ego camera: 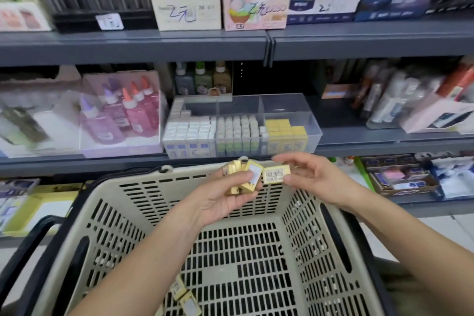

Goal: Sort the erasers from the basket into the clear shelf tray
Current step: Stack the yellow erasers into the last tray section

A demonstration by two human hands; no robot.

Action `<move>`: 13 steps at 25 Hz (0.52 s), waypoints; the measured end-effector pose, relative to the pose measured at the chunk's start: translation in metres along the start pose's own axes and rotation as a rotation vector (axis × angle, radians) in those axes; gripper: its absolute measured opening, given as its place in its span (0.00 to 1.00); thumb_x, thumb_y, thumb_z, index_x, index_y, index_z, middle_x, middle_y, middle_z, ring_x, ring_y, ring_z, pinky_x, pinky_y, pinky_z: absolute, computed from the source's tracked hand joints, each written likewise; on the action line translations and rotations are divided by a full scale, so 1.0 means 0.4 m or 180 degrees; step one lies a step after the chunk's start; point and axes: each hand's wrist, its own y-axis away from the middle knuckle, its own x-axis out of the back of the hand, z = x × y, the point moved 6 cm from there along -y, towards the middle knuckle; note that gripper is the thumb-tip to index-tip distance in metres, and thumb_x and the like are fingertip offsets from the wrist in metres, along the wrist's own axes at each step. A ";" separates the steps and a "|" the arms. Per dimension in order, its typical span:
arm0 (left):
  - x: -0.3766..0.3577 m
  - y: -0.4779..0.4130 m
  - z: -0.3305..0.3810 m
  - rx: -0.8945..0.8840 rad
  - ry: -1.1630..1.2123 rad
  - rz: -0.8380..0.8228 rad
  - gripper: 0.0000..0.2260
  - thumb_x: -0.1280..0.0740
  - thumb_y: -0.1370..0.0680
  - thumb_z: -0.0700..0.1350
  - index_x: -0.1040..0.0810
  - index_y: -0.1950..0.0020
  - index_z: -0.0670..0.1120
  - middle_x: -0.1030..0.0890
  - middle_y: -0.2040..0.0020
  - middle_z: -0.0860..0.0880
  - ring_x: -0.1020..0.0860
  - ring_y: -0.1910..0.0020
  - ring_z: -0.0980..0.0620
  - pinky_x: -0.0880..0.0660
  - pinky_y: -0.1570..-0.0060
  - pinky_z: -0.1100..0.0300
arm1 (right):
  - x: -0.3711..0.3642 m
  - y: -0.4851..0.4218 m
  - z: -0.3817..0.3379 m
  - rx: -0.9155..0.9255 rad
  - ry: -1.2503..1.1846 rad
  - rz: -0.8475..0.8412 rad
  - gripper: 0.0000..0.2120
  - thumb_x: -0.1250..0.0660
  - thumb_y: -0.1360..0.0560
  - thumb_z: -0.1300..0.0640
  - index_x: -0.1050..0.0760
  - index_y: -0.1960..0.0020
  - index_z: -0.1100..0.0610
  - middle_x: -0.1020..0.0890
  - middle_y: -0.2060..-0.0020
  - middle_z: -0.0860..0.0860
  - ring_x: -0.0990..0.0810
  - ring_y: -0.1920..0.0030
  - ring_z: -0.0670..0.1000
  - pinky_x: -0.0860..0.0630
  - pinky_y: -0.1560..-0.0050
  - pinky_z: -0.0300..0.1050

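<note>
My left hand point(225, 194) holds a bunch of several yellow erasers point(239, 174) above the beige slotted basket point(320, 251). My right hand point(311, 176) pinches a single yellow eraser point(276, 174), barcode side facing me, right beside the bunch. Two more yellow erasers point(183, 297) lie on the basket floor near my left forearm. The clear shelf tray point(311, 120) stands on the middle shelf just beyond the basket; it holds white erasers on the left, grey-white ones in the middle and yellow erasers point(284, 128) in the right compartment.
Pink glue bottles in a clear box point(120, 113) stand left of the tray. Small bottles point(202, 79) sit behind it. Boxes of pens fill the upper shelf point(133, 46). Packaged goods point(410, 100) crowd the shelf to the right. The basket's black handle point(33, 244) hangs at the left.
</note>
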 end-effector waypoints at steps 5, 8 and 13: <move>-0.045 -0.029 0.025 -0.0091 -0.0142 0.0027 0.20 0.28 0.38 0.34 0.25 0.47 0.40 0.17 0.58 0.39 0.17 0.61 0.45 0.19 0.67 0.58 | 0.077 0.001 0.010 0.0093 -0.0178 0.0318 0.17 0.31 0.29 0.65 0.24 0.43 0.51 0.20 0.55 0.53 0.19 0.59 0.48 0.22 0.56 0.40; -0.055 -0.045 0.031 -0.0109 -0.0168 0.0081 0.21 0.27 0.38 0.34 0.25 0.47 0.40 0.17 0.59 0.39 0.17 0.60 0.44 0.20 0.68 0.58 | 0.144 -0.028 -0.018 0.0202 0.0227 0.0836 0.16 0.29 0.30 0.66 0.22 0.51 0.45 0.19 0.53 0.54 0.19 0.58 0.46 0.21 0.51 0.44; -0.051 -0.058 0.028 -0.0089 -0.0141 0.0162 0.23 0.26 0.39 0.34 0.26 0.46 0.39 0.16 0.59 0.39 0.17 0.59 0.44 0.20 0.69 0.58 | 0.289 -0.139 -0.103 0.0524 0.2478 0.1709 0.11 0.33 0.27 0.61 0.20 0.46 0.52 0.17 0.53 0.51 0.19 0.54 0.53 0.24 0.47 0.47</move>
